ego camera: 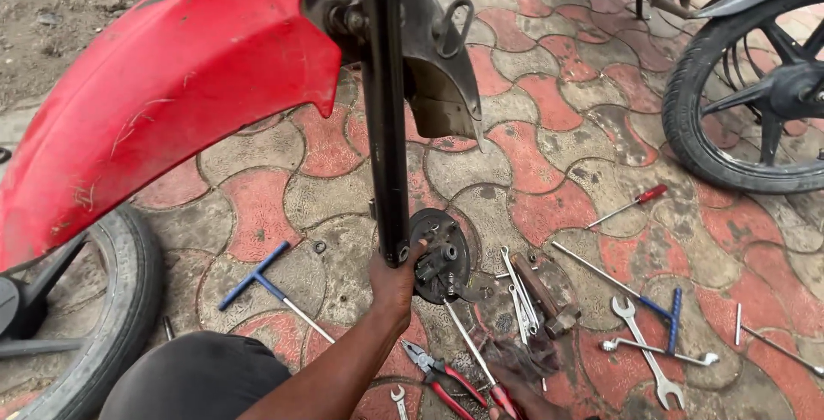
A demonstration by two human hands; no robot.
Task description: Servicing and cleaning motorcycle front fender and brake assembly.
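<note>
Black fork leg (386,128), bare at its lower end, gripped by left hand (396,278), fingers wrapped round the tip. Wheel (103,300) already off, lying left on the pavement (549,128). Brake plate (442,257) out too, just beside the grip. Right hand (519,377) low among pliers (442,377) and spanners (648,356), fingers' state impossible to tell. Nothing refitted yet, by the look of it.

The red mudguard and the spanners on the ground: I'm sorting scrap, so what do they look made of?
The mudguard looks like glossy painted plastic or sheet metal; pale scratches show on the red, which leaves it open. The spanners look like bare steel, silvery and shiny. The left hand grips a black fork leg, seemingly painted metal.
</note>
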